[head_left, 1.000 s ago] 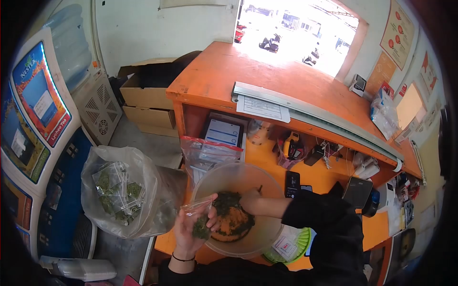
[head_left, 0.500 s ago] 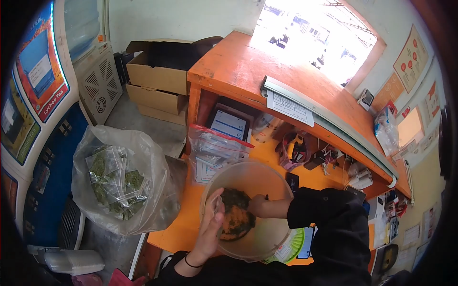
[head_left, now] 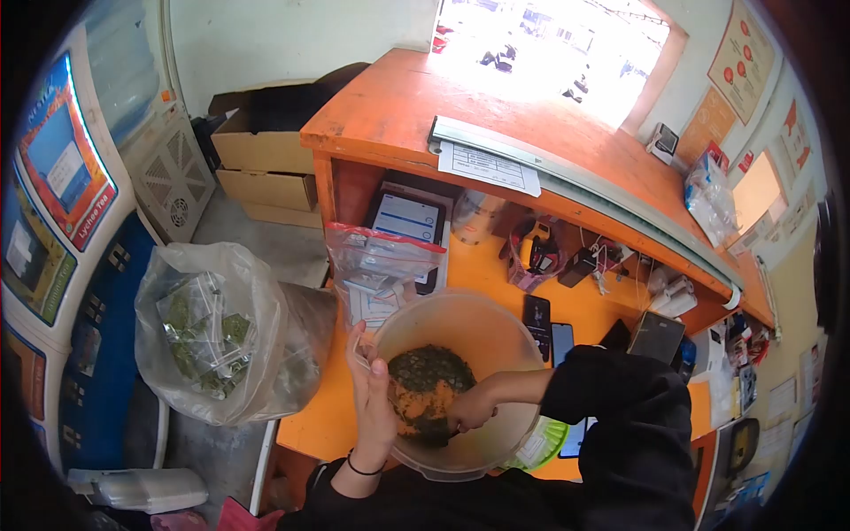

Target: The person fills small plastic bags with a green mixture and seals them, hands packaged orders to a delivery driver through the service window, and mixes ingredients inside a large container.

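Observation:
A translucent plastic bucket (head_left: 505, 345) stands on the orange desk, with dark green dried flakes (head_left: 429, 365) in its bottom and orange patches between them. My right hand (head_left: 472, 409) reaches inside and is closed around a dark-handled tool; its lower end, in the flakes, is too unclear to name. My left hand (head_left: 374, 411) is upright at the bucket's left rim, thumb and fingers pointing up and partly curled. What it holds, if anything, I cannot make out. To the left, a large clear plastic bag (head_left: 288, 345) contains several small zip bags (head_left: 208, 327) of green flakes.
Behind the bucket lie a red-edged zip bag (head_left: 385, 252), a tablet (head_left: 403, 221) and a phone (head_left: 537, 320). A green round tray (head_left: 542, 444) is partly under the bucket's right side. The raised orange counter (head_left: 425, 97) borders the desk; cardboard boxes (head_left: 266, 152) stand beyond.
My right hand has moved lower and toward me inside the bucket, and more orange shows among the flakes. My left hand remains at the left rim. The head view has shifted slightly.

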The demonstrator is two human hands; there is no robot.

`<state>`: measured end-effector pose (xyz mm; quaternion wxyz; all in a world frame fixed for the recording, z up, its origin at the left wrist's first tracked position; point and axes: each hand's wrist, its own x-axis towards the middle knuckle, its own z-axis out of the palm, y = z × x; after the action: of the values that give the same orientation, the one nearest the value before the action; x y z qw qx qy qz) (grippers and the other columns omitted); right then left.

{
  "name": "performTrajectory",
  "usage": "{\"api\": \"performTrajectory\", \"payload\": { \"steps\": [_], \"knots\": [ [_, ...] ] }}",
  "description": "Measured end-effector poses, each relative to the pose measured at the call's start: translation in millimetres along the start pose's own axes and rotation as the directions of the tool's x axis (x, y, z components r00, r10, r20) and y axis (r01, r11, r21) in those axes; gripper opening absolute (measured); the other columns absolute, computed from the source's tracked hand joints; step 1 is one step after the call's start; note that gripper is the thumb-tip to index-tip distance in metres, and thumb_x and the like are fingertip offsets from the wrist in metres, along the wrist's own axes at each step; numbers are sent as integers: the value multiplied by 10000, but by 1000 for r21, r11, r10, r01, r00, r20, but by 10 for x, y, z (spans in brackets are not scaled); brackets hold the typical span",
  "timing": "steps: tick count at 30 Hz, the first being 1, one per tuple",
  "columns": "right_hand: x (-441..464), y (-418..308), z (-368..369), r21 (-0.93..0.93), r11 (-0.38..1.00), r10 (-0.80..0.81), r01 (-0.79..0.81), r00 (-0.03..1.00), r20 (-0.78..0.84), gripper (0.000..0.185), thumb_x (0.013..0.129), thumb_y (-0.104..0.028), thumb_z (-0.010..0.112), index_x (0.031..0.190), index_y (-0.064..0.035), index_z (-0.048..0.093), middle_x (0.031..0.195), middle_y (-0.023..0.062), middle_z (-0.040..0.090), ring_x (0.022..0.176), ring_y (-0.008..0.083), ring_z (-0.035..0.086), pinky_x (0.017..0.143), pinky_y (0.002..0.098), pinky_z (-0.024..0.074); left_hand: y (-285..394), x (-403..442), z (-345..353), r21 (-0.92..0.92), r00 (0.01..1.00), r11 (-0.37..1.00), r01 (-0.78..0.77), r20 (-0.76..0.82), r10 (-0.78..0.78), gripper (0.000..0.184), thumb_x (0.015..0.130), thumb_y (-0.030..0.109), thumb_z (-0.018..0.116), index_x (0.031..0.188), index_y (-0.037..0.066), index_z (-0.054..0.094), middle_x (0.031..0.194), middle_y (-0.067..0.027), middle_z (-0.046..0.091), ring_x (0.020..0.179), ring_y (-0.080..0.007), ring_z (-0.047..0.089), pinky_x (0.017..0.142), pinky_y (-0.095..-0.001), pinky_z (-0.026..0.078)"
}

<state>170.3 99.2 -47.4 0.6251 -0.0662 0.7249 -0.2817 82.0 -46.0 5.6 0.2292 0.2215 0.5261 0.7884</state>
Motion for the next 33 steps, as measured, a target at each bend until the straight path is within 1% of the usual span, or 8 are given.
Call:
{"api": "performTrajectory", "payload": {
  "steps": [5,9,15,18,20,22,26,33],
  "knots": [
    [-526,52,-8,376,892,-192,250,964,-185,362,812,-133,444,1169,-77,464,611,-11,440,513,84,419,455,224,349,-44,9,0,-167,996,983,-78,-49,71,643,823,538,295,1257,63,286,838,11,358,715,-90,353,648,-208,315],
    [-1044,-72,158,376,812,-286,446,866,-409,330,836,-150,448,1155,-71,480,611,-31,423,551,56,409,477,199,334,-14,-13,-76,-296,989,943,-150,-59,139,692,806,588,256,1248,58,308,840,2,365,693,-98,361,624,-223,330],
    [-1540,-55,468,149,866,-206,478,611,-764,311,811,-128,455,1109,-66,517,726,42,555,653,140,508,597,262,405,140,-67,-117,-89,968,968,-234,65,240,730,792,613,274,1239,37,313,842,-10,373,698,-93,360,623,-222,327],
    [-1199,113,377,-168,980,-196,105,617,-762,288,770,-92,484,1047,-38,543,823,114,589,729,222,560,620,334,440,69,-76,-54,-136,965,974,-179,167,201,724,791,611,289,1229,37,327,844,-13,376,698,-91,357,624,-215,321],
    [-766,5,187,-177,939,121,-294,765,-633,248,718,-91,510,948,-21,574,884,165,585,801,300,563,675,399,445,23,-82,39,-145,963,983,-110,229,142,712,793,605,298,1221,38,340,843,-11,377,702,-88,357,625,-210,316],
    [-224,106,90,-334,888,105,-314,849,-518,152,712,-85,495,774,3,602,741,148,572,630,279,521,579,379,430,-7,-86,62,-109,966,991,-73,239,97,700,795,598,302,1213,39,352,842,-8,378,706,-87,355,624,-206,311],
    [629,698,350,-624,781,-416,30,771,-483,23,617,-19,567,603,-2,562,621,87,515,528,232,417,497,360,409,-55,-74,24,-15,989,995,-103,109,104,681,801,583,305,1208,40,361,836,3,379,706,-86,346,625,-201,299],
    [849,245,565,-430,899,-169,79,970,-174,133,666,-51,527,756,44,553,725,149,549,625,253,492,561,353,410,-68,-79,35,34,991,991,-127,-37,128,687,805,583,284,1217,38,353,834,3,363,707,-88,328,641,-202,283]
  ]
}}
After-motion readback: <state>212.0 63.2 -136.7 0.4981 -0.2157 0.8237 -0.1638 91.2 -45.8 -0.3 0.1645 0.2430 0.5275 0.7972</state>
